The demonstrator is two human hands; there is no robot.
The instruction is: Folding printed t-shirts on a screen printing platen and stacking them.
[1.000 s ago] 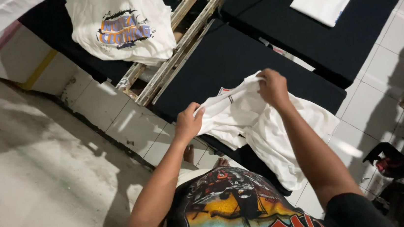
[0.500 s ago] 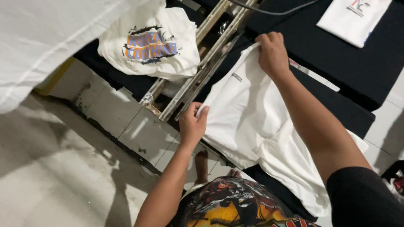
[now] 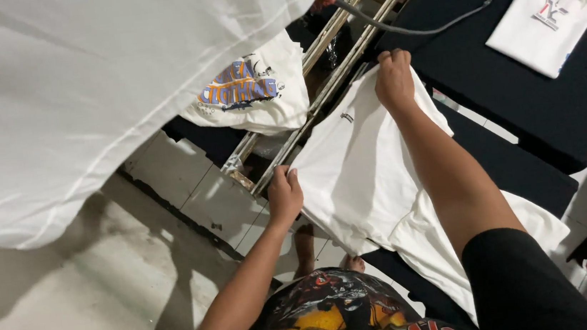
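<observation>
White shirt (image 3: 362,173): spread on black tabletop (image 3: 515,158), gripped at near edge by left hand (image 3: 284,198), at far edge by right hand (image 3: 394,80). Even tension advised; wrinkles to be smoothed flat.

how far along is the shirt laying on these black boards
Looks done: a printed white shirt lies on the board to the left, and a folded white shirt on a far board. In hand: the left hand and right hand each grip an edge of a plain white shirt, spread partly over the middle black board. Left: its lower part hangs off, wrinkled.
</observation>
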